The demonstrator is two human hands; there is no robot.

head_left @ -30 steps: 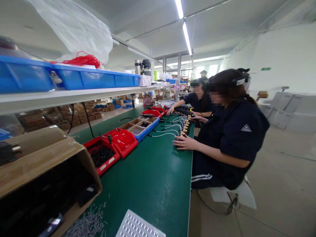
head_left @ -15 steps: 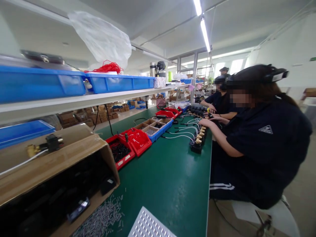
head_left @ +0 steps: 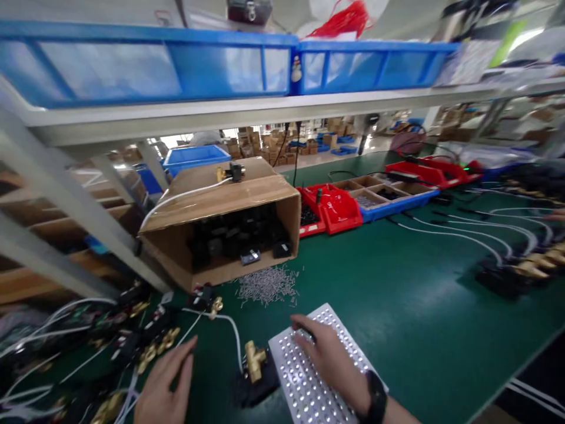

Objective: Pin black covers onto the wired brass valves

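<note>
My right hand (head_left: 324, 350), with a black band on the wrist, is over a silver plate (head_left: 329, 315) with rows of raised round dimples. Its thumb and forefinger are apart with nothing visible between them; I cannot tell whether it touches the plate. At the lower left, my left hand (head_left: 168, 383) has its fingers stretched out and holds nothing. Between the hands lies a black part with a brass T-shaped fitting (head_left: 253, 360) and a white cable (head_left: 236, 333). Behind it rests another brass fitting (head_left: 216, 306) on a black part.
Small grey pins (head_left: 269, 285) lie heaped before an open cardboard box (head_left: 220, 203) of black parts. Cabled brass assemblies (head_left: 154, 347) crowd the left. Red bins (head_left: 338, 209) and a blue divided tray (head_left: 397, 203) line the back. A shelf (head_left: 265, 112) with blue bins crosses above.
The view has swung left and down from the co-workers to the bench in front of me. Both my hands and the brass T-shaped fitting have come into view.
</note>
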